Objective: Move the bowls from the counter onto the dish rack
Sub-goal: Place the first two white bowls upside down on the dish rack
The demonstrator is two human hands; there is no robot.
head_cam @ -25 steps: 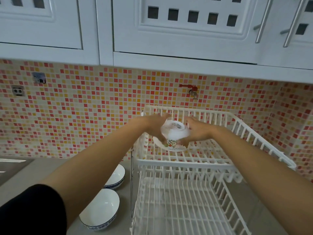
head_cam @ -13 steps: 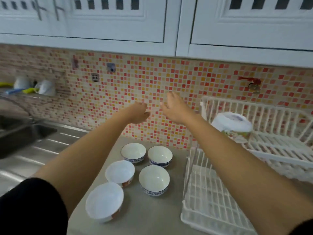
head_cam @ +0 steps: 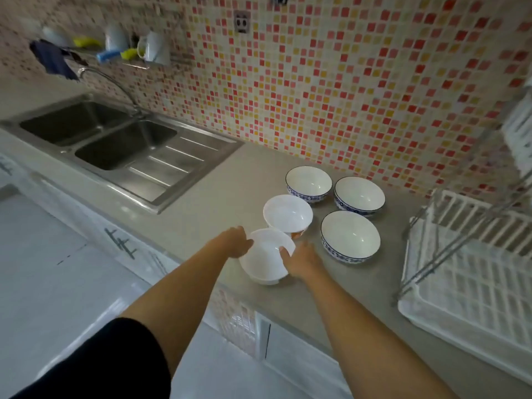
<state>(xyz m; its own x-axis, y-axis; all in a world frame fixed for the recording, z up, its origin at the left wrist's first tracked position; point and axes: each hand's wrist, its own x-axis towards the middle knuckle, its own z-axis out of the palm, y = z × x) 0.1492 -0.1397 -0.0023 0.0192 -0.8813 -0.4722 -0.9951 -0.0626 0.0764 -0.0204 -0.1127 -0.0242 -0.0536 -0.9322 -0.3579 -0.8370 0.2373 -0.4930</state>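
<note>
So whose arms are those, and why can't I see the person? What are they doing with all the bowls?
The camera sits on the person's head and looks down, so you see only their two arms, as if through their eyes. There is just this one view.

They stand at a grey kitchen counter. A steel sink is on the left, and a white dish rack on the right.

Five bowls sit on the counter. Three have blue patterns, like this blue-rimmed bowl. Two are plain white inside.

The left hand and the right hand are on either side of the nearest white bowl, with fingers on its rim. It seems they are about to lift it to the rack.
</note>
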